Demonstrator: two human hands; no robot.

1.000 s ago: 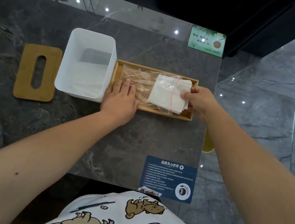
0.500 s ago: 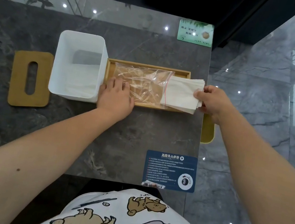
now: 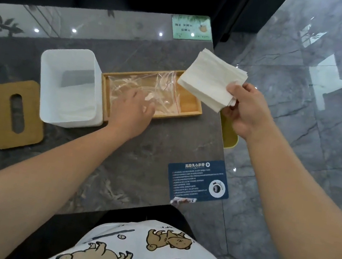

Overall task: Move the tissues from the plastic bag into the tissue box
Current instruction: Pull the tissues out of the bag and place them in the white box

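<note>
A stack of white tissues [image 3: 210,83] is lifted clear above the table's right edge, pinched at its near corner by my right hand [image 3: 245,110]. The clear plastic bag [image 3: 160,91] with a red zip line lies flat in a shallow wooden tray [image 3: 190,104]. My left hand [image 3: 131,111] rests flat on the bag's left part, fingers spread. The white tissue box [image 3: 70,86] stands with its top off just left of the tray, some white tissue lying inside it.
The box's wooden lid [image 3: 16,114] with an oval slot lies on the table at the far left. A green card [image 3: 191,28] and a blue card [image 3: 198,181] are stuck on the dark marble table. A yellow item [image 3: 230,137] shows below the table's right edge.
My right hand has drawn the tissue stack fully out of the bag and raised it above the tray's right end. My left hand stays pressed on the bag.
</note>
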